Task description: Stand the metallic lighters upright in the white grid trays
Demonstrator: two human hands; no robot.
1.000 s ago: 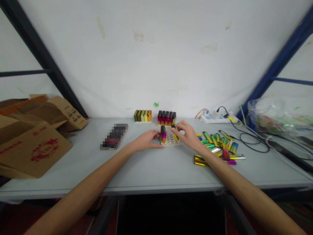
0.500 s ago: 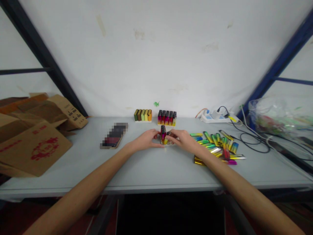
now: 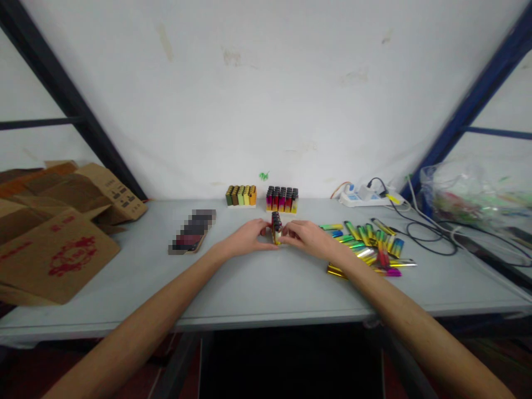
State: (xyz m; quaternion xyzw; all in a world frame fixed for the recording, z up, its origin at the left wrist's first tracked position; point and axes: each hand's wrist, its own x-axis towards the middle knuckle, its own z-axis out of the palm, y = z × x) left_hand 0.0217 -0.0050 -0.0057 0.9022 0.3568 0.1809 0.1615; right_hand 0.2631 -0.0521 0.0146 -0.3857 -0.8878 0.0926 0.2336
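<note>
Both my hands meet at the middle of the grey table (image 3: 257, 288). My left hand (image 3: 248, 237) rests curled against the left side of a small group of upright lighters (image 3: 276, 226), red and yellow with black caps. My right hand (image 3: 305, 237) covers the white tray under them and pinches at the lighters from the right. The tray is hidden by my fingers. A heap of loose shiny lighters (image 3: 369, 246) in green, gold and pink lies just right of my right wrist.
Two filled trays stand by the wall: green-yellow lighters (image 3: 241, 195) and red-black lighters (image 3: 282, 200). A phone (image 3: 192, 231) lies left of my hands. Cardboard boxes (image 3: 54, 227) fill the left end. A power strip (image 3: 366, 195), cables and a plastic bag (image 3: 474, 199) sit right.
My right hand came down and leftward from above the tray with a lighter, closing in on the upright group. My left hand stayed beside the tray.
</note>
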